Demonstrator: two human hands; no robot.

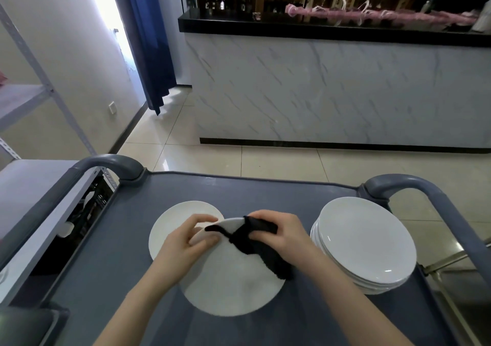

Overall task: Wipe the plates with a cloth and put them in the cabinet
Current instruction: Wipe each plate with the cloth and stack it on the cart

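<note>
The left hand (183, 242) pinches the far left edge of a white plate (233, 279) so it will not slip. The right hand (287, 234) has its grip closed on a black cloth (257, 244), folded over the plate's far rim to rub it clean. This plate is in the near middle of the grey cart (265, 189). A lone plate (170, 223) lies behind it on the left. A stack of plates (366, 242) waits on the right.

A round white plate (233, 279) is held up over the grey cart top (279, 194), overlapping a second white plate (175, 220) that lies flat behind it at left. A black cloth (255, 242), bunched over the held plate's far rim, drapes down its right side. A stack of white plates (366, 242) stands at right.
</note>
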